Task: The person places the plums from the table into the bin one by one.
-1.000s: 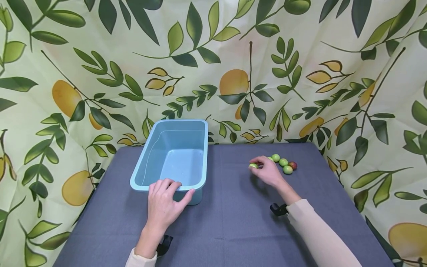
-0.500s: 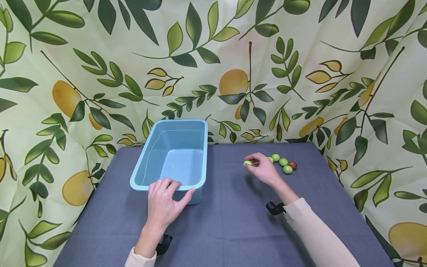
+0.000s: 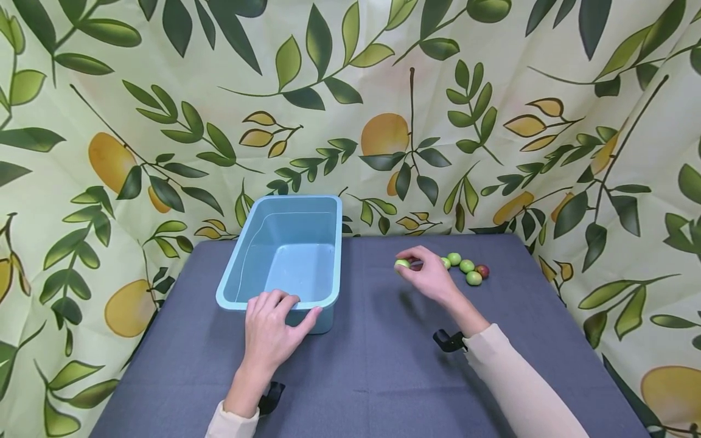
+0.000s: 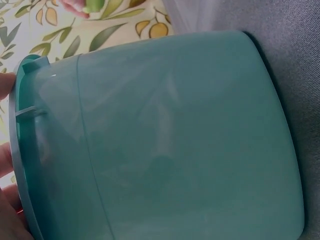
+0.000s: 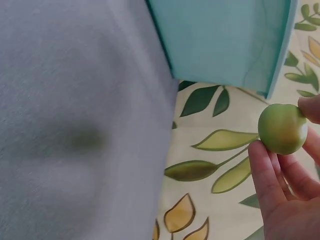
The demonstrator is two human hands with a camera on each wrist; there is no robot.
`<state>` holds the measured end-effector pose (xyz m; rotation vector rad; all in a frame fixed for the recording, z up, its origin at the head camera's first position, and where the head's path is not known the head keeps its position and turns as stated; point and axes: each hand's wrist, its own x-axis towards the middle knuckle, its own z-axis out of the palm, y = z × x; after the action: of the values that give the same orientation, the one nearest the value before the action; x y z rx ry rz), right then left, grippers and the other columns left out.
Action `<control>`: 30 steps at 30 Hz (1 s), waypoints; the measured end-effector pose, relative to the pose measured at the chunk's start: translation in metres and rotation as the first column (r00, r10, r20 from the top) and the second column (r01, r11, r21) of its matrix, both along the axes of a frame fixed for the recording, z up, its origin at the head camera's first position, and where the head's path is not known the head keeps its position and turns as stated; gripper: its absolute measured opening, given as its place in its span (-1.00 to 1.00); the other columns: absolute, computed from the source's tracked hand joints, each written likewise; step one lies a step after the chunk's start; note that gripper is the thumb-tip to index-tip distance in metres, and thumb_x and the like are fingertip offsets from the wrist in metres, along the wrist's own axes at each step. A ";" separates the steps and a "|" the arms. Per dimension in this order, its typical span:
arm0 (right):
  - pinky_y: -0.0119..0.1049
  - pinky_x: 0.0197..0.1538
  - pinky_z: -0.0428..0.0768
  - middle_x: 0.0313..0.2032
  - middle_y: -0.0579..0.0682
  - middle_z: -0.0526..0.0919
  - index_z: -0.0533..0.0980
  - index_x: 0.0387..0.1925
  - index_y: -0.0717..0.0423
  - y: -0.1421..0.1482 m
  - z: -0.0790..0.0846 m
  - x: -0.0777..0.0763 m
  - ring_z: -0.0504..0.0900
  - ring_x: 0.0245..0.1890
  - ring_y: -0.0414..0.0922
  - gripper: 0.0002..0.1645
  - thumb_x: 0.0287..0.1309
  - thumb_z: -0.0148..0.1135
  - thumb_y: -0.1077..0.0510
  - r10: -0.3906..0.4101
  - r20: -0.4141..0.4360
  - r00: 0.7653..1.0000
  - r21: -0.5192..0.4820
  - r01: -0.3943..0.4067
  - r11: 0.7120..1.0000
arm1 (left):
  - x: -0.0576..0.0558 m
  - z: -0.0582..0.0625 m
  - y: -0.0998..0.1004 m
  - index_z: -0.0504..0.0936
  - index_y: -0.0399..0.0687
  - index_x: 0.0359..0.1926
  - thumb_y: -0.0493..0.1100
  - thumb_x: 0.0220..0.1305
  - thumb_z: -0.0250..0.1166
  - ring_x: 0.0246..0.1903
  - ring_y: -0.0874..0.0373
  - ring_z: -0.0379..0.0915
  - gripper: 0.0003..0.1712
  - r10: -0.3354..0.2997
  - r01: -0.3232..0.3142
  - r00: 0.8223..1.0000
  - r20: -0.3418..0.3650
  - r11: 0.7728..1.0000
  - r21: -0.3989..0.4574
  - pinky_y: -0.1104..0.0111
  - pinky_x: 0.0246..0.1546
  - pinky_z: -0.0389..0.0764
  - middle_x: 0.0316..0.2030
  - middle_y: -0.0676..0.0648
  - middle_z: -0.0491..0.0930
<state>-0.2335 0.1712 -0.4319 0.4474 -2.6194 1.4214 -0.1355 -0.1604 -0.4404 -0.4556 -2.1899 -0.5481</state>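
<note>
A hanging cloth printed with leaves and orange fruit (image 3: pixel 328 134) fills the scene from 9 o'clock through 12 to 3, its folds running down behind the table. The table, spread with a slate-blue cloth (image 3: pixel 372 340), takes up the 6 o'clock side, faint creases crossing it. On it, at 8 o'clock from the middle of the head view, stands a rectangular light-blue plastic tub (image 3: pixel 290 224) with a broad rim, upright, its long sides running away from the person.

Two cream sleeves come next: the right sleeve (image 3: pixel 520 377) reaches in from between 4 and 5 o'clock, and the left sleeve (image 3: pixel 232 421) enters near 7. The left hand (image 3: pixel 271 334) grips the tub at its 6 o'clock rim, fingers hooked over the edge. The right hand (image 3: pixel 429 277), at the tub's 3 o'clock and well apart from it, pinches one fruit between thumb and fingers. A black strap (image 3: pixel 449 341) sits at the right wrist, and another black strap (image 3: pixel 272 397) at the left.

Smallest are the round, plum-like fruits. The held green fruit (image 3: pixel 402 263) is off the table, at the right hand's 10 o'clock; the right wrist view shows a brownish blush on its skin. At 3 o'clock from it, four green fruits (image 3: pixel 467 266) lie close together, one partly hidden by the hand, with a dark red fruit (image 3: pixel 482 272) at the group's 3 o'clock end.
</note>
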 end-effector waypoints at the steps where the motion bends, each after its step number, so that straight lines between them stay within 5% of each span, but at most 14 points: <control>1: -0.09 0.06 0.63 -0.07 0.04 0.66 0.68 -0.04 0.13 -0.001 0.001 0.000 0.67 -0.09 -0.02 -0.72 0.24 0.37 0.12 0.001 -0.003 1.000 -0.006 -0.001 1.000 | -0.001 0.000 0.000 0.69 -0.11 -0.47 0.30 0.16 0.33 -0.46 -0.06 0.41 -0.46 -0.001 0.001 1.000 -0.004 1.000 0.001 0.09 -0.35 0.35 -0.48 -0.04 0.55; 19: -0.10 0.07 0.63 -0.10 -0.02 0.66 0.69 -0.06 0.07 -0.025 0.030 0.005 0.65 -0.12 -0.10 -0.75 0.23 0.41 0.12 0.070 -0.081 0.994 -0.127 -0.080 0.989 | -0.004 -0.001 0.000 0.69 -0.10 -0.48 0.34 0.23 0.25 -0.48 -0.06 0.40 -0.41 -0.001 0.001 1.000 0.008 1.000 0.000 0.07 -0.35 0.36 -0.48 -0.03 0.54; 30: -0.06 0.12 0.60 -0.06 0.13 0.65 0.67 -0.04 0.21 -0.045 0.048 0.009 0.63 -0.08 0.00 -0.73 0.22 0.41 0.23 0.120 -0.087 0.989 -0.202 -0.135 0.970 | -0.003 -0.001 0.000 0.71 -0.08 -0.46 0.37 0.25 0.22 -0.46 -0.06 0.41 -0.40 0.002 -0.002 1.000 0.020 1.000 0.007 0.07 -0.32 0.35 -0.47 -0.01 0.54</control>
<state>-0.2249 0.1262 -0.3835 0.6379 -2.3897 1.6625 -0.1386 -0.1603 -0.4415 -0.4461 -2.2067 -0.5608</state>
